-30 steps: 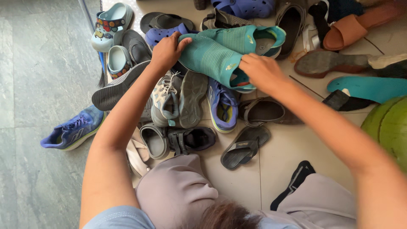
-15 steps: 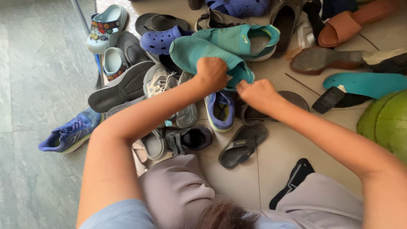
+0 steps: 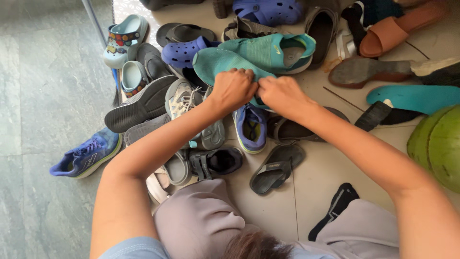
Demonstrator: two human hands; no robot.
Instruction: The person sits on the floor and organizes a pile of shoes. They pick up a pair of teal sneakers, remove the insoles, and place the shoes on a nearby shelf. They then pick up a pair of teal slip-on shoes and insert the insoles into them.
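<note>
The teal knit shoe (image 3: 216, 61), lying atop the heap beside its mate (image 3: 268, 48), is pinched at its heel opening by the curled left hand (image 3: 233, 88) and right hand (image 3: 281, 94), so neighbouring shoes may be dislodged if it is tugged.

– What's underfoot here?

– A tiled floor (image 3: 316, 177), pale beige under the shoes, grey-green stone off beyond the left hand (image 3: 233, 88).

– And lying on it?

– Below the right hand (image 3: 283, 95), a dark flip-flop (image 3: 277, 168) and a black sock (image 3: 337, 204). Out past the left elbow, a blue running shoe (image 3: 85, 153). Far to the right of the right hand, a teal insole (image 3: 414, 97) and a brown sole (image 3: 371, 71). Above both hands, a blue clog (image 3: 184, 50).
</note>
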